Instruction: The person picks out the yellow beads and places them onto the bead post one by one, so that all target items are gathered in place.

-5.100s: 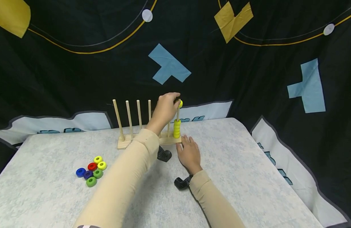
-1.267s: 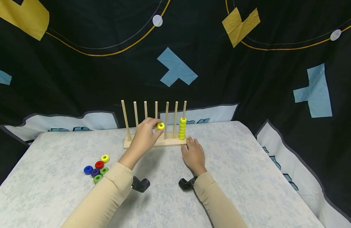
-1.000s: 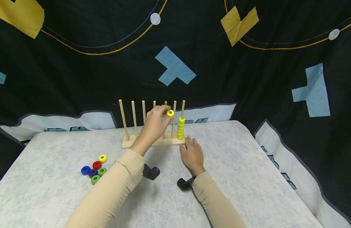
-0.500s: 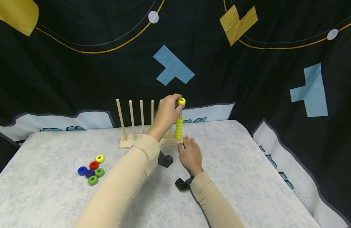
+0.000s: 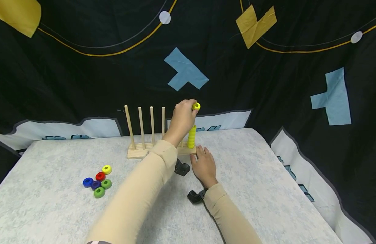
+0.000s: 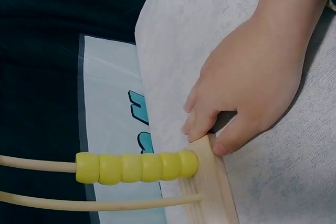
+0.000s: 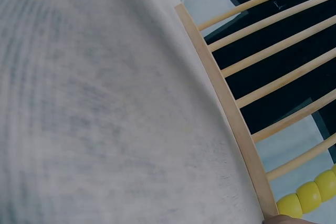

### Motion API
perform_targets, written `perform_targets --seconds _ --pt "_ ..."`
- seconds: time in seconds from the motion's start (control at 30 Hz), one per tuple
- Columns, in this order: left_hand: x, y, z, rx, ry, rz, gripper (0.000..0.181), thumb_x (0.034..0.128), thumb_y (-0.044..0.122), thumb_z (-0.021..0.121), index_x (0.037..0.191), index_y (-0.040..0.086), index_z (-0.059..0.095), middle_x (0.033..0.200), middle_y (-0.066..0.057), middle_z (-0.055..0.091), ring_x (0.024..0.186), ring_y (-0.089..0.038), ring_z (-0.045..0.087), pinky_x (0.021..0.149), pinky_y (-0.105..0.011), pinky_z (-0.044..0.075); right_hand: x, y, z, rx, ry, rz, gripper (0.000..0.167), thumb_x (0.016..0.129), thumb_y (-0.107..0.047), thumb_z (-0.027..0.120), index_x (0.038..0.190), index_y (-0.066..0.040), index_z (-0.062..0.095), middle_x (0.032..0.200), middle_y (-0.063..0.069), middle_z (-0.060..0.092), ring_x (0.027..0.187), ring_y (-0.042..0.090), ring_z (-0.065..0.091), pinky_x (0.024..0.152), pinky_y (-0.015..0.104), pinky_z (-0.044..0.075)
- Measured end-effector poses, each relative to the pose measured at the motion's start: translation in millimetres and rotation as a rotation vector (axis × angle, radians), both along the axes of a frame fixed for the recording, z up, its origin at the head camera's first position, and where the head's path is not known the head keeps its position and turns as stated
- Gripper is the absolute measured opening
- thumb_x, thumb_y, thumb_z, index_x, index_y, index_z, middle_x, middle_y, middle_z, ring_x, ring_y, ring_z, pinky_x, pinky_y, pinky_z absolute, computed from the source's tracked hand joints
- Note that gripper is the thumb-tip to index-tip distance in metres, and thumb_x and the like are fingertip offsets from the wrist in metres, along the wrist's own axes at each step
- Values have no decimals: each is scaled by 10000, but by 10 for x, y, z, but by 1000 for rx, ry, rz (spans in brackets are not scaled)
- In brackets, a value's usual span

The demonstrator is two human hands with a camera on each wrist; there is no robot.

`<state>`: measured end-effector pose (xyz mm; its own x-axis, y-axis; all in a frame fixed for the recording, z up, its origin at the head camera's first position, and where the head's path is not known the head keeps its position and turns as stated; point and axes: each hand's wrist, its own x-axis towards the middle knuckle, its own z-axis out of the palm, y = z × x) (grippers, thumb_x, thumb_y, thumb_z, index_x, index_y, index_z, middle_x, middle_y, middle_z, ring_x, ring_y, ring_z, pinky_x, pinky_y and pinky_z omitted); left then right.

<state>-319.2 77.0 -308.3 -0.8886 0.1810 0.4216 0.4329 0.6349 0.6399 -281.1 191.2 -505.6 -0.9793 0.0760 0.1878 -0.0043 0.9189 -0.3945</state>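
Observation:
My left hand pinches a yellow ring bead high above the right end of the wooden peg stand. Whether the bead touches the rightmost peg's tip cannot be told; the hand hides that peg's upper part. Lower on this peg sits a stack of yellow beads, also seen in the left wrist view. My right hand rests on the table. Its thumb touches the stand's front edge and its fingers touch the right end, as the left wrist view shows. The other pegs carry no beads.
Left on the pale tabletop lies a loose cluster: a yellow bead, a red bead, a blue bead, a purple bead and two green beads. A dark patterned cloth hangs behind.
My left hand has carried a yellow bead from the cluster up to the rightmost peg; the bead now tilts towards the camera. The stack grew by one since the earliest frame. My right hand stays put.

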Motion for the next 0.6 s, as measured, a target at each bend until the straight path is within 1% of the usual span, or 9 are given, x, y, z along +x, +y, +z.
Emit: perform_targets --seconds 0.23,0.33,0.47,0.6 --pt "-14 -12 -36 -10 23 2 381 987 118 610 1363 63 574 1406 -114 572 1303 -264 568 1045 -348 523 -5 4 -2 6 -4 0 550 1049 -432 417 1508 -129 428 1583 61 393 1499 303 301 1249 456 246" --pt "-19 -26 -46 -11 45 0 376 997 126 596 1367 66 573 1421 -113 562 1321 -267 553 1049 -349 520 -12 1 -8 4 -4 -6 556 1048 -435 415 1511 -128 423 1585 56 390 1502 296 297 1252 449 240" --pt "-2 -50 -69 -1 103 -7 363 1007 145 582 1362 72 581 1415 -108 570 1333 -259 545 1062 -336 508 -14 -1 -16 0 -9 -15 561 1047 -444 410 1515 -135 417 1590 46 384 1506 287 290 1254 444 235" --pt "50 -89 -113 30 175 -29 349 996 130 600 1339 71 603 1385 -101 597 1313 -246 564 1062 -332 508 -10 3 -26 -4 -2 -18 559 1043 -442 424 1509 -133 428 1584 49 394 1502 292 298 1250 449 245"
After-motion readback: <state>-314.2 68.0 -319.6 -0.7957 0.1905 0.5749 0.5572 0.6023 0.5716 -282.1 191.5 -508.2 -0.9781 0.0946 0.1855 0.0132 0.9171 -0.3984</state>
